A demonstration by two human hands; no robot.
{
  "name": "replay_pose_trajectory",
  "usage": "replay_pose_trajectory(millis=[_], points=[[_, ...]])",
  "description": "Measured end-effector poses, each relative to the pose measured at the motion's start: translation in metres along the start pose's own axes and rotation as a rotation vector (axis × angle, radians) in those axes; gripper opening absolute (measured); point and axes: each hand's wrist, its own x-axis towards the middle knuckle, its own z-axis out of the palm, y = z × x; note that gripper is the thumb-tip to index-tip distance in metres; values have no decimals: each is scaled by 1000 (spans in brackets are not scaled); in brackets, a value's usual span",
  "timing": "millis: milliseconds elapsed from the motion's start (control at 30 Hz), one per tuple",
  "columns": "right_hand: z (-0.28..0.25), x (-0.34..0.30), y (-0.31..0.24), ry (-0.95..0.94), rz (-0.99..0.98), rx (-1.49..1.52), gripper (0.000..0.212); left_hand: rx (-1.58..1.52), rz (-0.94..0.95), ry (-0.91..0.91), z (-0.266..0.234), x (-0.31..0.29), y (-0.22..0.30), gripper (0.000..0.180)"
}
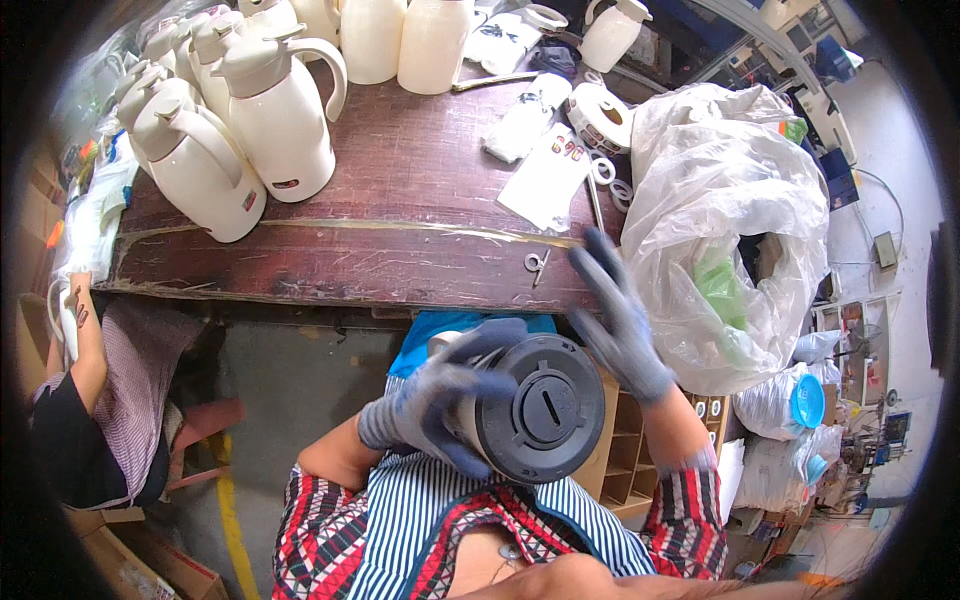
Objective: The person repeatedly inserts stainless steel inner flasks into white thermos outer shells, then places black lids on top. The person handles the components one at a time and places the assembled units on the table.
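My left hand [440, 395], in a grey glove, is wrapped around the side of a vacuum jug [545, 405] held in front of my chest. The jug is tipped so that its round dark grey base, with a slotted disc in the middle, faces up at me; most of its body is hidden. My right hand [622, 325], gloved too, is raised off the jug with its fingers stretched out, by the table's front edge. It holds nothing. Close to its fingertips, a small white ring [531, 262] and a thin tool lie on the table [400, 170].
Finished-looking white jugs [275, 120] crowd the table's left side, with lidless bodies [436, 45] at the back. Sticker sheets [545, 180] and a tape roll [600, 117] lie right of centre. A large plastic bag [730, 220] bulges at right. Another person's arm [88, 345] is far left.
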Motion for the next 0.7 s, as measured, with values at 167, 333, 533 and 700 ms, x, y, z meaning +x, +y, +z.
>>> replay_pose_trajectory(millis=[167,333,533,700], points=[[-36,-45,-67,-470,-381,-107,83,-30,-490,17,-19,-12,-95,60],[-29,-119,-35,-267,-111,-17,78,184,-456,-186,0,-42,-108,46],[38,-225,22,307,987,1205,67,889,-251,-278,68,-45,-18,53],[8,-226,20,37,616,335,76,296,-672,166,31,-104,-78,45]])
